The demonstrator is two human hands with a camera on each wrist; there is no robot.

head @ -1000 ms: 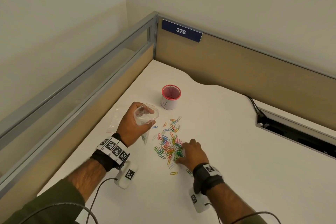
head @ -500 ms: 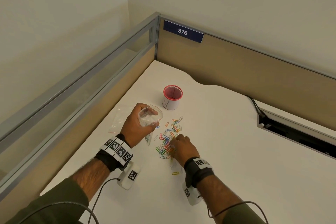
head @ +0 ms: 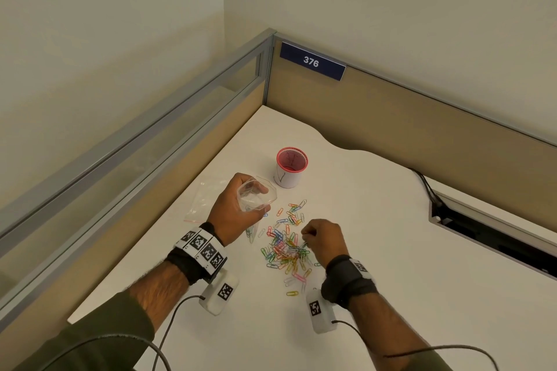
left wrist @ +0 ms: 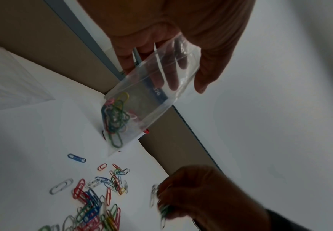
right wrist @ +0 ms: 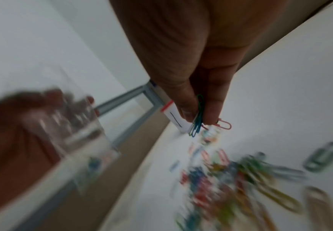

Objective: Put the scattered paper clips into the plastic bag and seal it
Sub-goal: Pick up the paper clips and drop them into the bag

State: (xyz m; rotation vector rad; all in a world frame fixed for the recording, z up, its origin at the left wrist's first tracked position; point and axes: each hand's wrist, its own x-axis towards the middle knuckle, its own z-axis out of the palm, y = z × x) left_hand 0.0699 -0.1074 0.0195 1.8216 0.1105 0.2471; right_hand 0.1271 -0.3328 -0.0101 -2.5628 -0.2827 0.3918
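The right hand's fingers (right wrist: 211, 109) pinch a few paper clips (right wrist: 198, 123) above the pile (head: 286, 250) on the white surface (head: 391, 250). The left hand (head: 233, 211) curls round the plastic bag (left wrist: 152, 93), mouth up, with some clips inside. The right wrist view is blurry.

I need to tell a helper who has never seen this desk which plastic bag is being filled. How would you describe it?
Start at the red-rimmed cup near the desk's back corner. Just in front of it, the left hand holds up a small clear bag, mouth open, a few clips inside. The other bag lies flat on the desk.
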